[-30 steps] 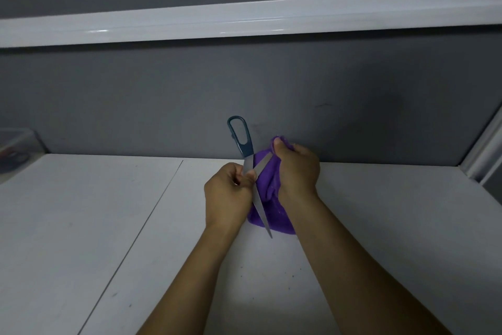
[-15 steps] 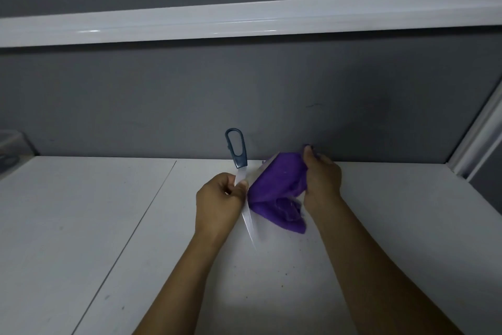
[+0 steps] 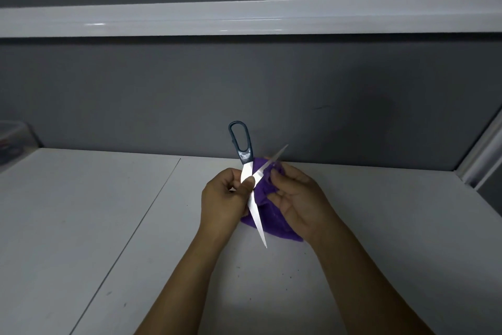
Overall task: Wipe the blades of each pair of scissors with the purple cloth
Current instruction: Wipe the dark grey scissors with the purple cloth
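A pair of scissors (image 3: 245, 169) with a dark blue handle loop pointing up is held above the white table. Its blades are spread apart: one points down towards me, the other up and to the right. My left hand (image 3: 224, 198) pinches the scissors at the pivot, thumb on the blade. My right hand (image 3: 296, 198) holds the purple cloth (image 3: 271, 222) bunched against the upper right blade, near its base. The cloth hangs down behind the lower blade. The second handle loop is hidden behind my left hand.
The white table (image 3: 108, 226) has a seam running diagonally on the left. A grey wall with a white shelf edge (image 3: 244, 18) stands behind. A clear plastic box (image 3: 13, 141) sits at the far left edge. A white frame post (image 3: 483, 155) rises at right.
My right hand with the cloth has come back in along the upper blade towards the pivot, baring the blade's tip. The scissors' blades are spread wider now.
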